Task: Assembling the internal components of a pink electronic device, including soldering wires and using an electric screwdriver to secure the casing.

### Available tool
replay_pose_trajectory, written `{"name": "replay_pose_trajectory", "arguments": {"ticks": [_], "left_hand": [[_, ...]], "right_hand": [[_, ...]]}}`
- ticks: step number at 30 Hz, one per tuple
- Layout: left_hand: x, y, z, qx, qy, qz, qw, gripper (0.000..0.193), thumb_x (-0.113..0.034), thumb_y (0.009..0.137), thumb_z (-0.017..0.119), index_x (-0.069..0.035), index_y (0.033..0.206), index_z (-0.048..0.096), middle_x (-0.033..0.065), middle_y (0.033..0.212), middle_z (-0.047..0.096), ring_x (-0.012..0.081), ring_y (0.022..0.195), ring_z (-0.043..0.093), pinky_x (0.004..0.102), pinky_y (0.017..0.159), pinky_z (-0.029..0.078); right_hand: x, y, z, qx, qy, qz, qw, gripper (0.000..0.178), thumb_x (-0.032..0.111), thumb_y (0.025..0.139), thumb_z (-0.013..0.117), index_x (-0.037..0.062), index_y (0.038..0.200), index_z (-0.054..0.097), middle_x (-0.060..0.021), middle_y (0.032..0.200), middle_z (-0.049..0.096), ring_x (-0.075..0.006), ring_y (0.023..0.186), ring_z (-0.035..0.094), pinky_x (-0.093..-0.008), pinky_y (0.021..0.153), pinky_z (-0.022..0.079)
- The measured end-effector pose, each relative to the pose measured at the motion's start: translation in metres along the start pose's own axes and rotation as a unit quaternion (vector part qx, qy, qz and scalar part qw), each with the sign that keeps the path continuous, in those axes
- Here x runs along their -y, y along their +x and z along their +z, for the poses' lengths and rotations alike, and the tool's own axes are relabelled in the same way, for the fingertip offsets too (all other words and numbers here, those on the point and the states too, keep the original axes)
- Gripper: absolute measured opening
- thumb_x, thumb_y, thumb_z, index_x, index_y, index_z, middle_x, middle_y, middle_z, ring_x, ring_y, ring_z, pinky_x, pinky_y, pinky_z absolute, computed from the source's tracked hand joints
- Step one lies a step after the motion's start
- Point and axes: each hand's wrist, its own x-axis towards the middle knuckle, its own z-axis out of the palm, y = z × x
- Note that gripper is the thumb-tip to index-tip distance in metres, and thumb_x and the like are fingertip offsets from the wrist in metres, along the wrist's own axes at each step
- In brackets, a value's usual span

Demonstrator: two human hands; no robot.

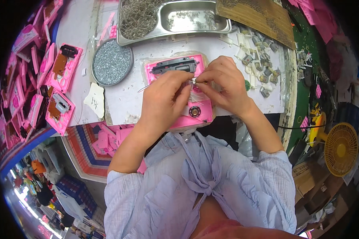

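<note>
A pink plastic housing [175,121] lies in front of me on the table. A long black part [174,65] is fitted across its far end, and a round speaker [194,111] sits near its close right corner. Over the middle of the housing my left hand [166,95] and my right hand [223,81] meet with pinched fingers. Between their fingertips shows a small whitish piece [194,81], too small to name. A thin wire-like strand [143,88] sticks out to the left of my left hand. The housing's middle is partly hidden by my hands.
A round dish of small metal pieces [112,62] stands left, and a metal tray [227,28] stands beyond the housing. White-and-grey small parts [263,65] are heaped at right. Pink housings [60,111] pile up at left. A yellow fan [341,149] stands far right.
</note>
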Motion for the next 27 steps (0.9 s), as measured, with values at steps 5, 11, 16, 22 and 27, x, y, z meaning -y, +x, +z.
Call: {"name": "replay_pose_trajectory", "arguments": {"ticks": [5, 11, 16, 22, 27], "left_hand": [[0.002, 0.014, 0.002, 0.032, 0.009, 0.019, 0.999, 0.014, 0.001, 0.085, 0.072, -0.001, 0.098, 0.072, 0.0115, 0.089, 0.07, 0.0259, 0.075, 0.07, 0.0346, 0.067, 0.055], [-0.001, 0.02, 0.0, 0.058, -0.047, -0.054, 0.996, 0.008, 0.002, 0.087, 0.072, 0.002, 0.095, 0.072, 0.0084, 0.084, 0.068, 0.0162, 0.071, 0.066, 0.0284, 0.063, 0.051], [-0.001, 0.01, 0.002, 0.042, -0.01, -0.055, 0.998, 0.006, 0.002, 0.086, 0.073, 0.002, 0.092, 0.071, 0.0077, 0.082, 0.066, 0.0147, 0.069, 0.061, 0.0266, 0.061, 0.046], [0.0, 0.008, 0.013, 0.011, 0.123, 0.082, 0.989, 0.012, -0.005, 0.08, 0.08, -0.005, 0.09, 0.073, 0.0067, 0.083, 0.066, 0.022, 0.074, 0.06, 0.034, 0.072, 0.045], [0.0, 0.008, 0.022, -0.016, 0.161, 0.115, 0.98, 0.018, -0.008, 0.074, 0.083, -0.01, 0.09, 0.074, 0.0014, 0.09, 0.071, 0.0211, 0.082, 0.063, 0.0364, 0.079, 0.043]], "right_hand": [[-0.004, -0.004, 0.0, -0.019, 0.071, 0.079, 0.994, 0.016, 0.01, 0.075, 0.083, 0.0097, 0.085, 0.071, -0.0031, 0.081, 0.067, -0.0256, 0.078, 0.061, -0.0371, 0.076, 0.046], [-0.003, -0.018, -0.006, -0.011, 0.055, 0.118, 0.991, 0.016, 0.012, 0.074, 0.084, 0.01, 0.084, 0.071, -0.0039, 0.08, 0.067, -0.0258, 0.08, 0.061, -0.0361, 0.077, 0.046], [0.015, -0.068, -0.074, -0.166, -0.023, 0.262, 0.95, 0.019, 0.003, 0.083, 0.077, 0.0046, 0.1, 0.07, -0.0065, 0.095, 0.067, -0.0196, 0.091, 0.063, -0.0308, 0.087, 0.049], [-0.024, -0.166, -0.229, -0.573, 0.187, 0.369, 0.707, 0.024, 0.013, 0.099, 0.068, -0.0001, 0.117, 0.059, -0.0127, 0.101, 0.066, -0.022, 0.083, 0.061, -0.0395, 0.082, 0.053], [-0.072, -0.182, -0.28, -0.591, 0.131, 0.328, 0.725, 0.027, 0.022, 0.105, 0.06, -0.0023, 0.116, 0.057, -0.0169, 0.1, 0.066, -0.0237, 0.079, 0.06, -0.0428, 0.08, 0.053]]}}
